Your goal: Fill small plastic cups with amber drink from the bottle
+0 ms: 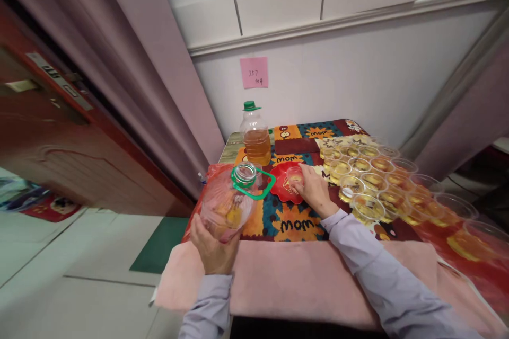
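Observation:
My left hand [212, 248] grips the base of a large clear plastic jug [228, 201] with a green handle ring and an open neck, tilted toward the table. A little amber liquid lies in its lower end. My right hand [313, 188] is closed around a small clear cup [295, 175] that stands on a red flower-shaped dish [283, 190]. The jug's mouth is a short way left of the cup.
A second jug [255, 137] with a green cap, about half full of amber liquid, stands behind. Several clear cups [368, 183] holding amber liquid cover the right side of the patterned tablecloth [296, 222]. A pink cloth [294, 280] drapes the near edge. A wooden door [59, 132] is left.

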A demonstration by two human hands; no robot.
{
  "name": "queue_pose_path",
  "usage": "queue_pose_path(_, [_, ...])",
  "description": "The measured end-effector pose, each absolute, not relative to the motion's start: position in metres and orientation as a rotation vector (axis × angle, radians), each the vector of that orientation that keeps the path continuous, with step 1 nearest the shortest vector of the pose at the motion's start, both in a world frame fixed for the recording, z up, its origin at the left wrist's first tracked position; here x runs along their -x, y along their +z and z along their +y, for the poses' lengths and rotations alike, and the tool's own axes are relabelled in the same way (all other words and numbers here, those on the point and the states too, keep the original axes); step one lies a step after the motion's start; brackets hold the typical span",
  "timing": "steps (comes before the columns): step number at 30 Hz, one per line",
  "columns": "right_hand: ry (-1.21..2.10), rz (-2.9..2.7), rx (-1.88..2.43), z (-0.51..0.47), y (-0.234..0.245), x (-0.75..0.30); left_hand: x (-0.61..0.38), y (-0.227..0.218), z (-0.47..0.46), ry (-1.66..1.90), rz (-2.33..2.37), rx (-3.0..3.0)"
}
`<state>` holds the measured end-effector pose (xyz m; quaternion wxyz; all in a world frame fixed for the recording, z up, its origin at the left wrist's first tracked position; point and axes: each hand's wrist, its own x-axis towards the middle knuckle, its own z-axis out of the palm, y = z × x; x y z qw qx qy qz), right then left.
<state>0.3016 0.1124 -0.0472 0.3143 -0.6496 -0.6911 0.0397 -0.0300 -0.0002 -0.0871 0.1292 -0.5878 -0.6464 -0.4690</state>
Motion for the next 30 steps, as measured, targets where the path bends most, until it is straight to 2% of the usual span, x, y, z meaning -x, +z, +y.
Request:
queue_pose_path(7, [0.168,-1.542,1.352,0.093,-0.049,-0.28,0.029,-0.086,-0.002,-1.319,-1.846,1.685])
queue_pose_path(9, [0.378,-1.463,1.136,0.073,-0.043,-0.258,0.028,-0.086,-0.002,-1.298,-1.846,1.676])
queue_pose_path(14, [1.139,-1.243,0.66,0.045,-0.003,-0.197,0.028,-0.09,-0.002,-1.17,-1.732,1.73])
queue_pose_path(19, [1.26,-1.009,0.548,0.06,0.034,-0.179,0.026,-0.083,-0.008,-1.145,-1.732,1.76])
queue_pose_path(21, [1.283,-0.985,0.547,0.068,0.038,-0.181,0.025,-0.075,-0.012,-1.329,-1.859,1.767])
queue_pose_path(25, [1.28,-0.987,0.626,0.077,0.031,-0.186,0.022,-0.057,-0.015,-2.05,-2.217,1.363])
queue_pose_path(30, [1.335,-0.879,0.685,0.08,0.023,-0.183,0.01,-0.044,-0.001,-2.488,-2.514,1.243])
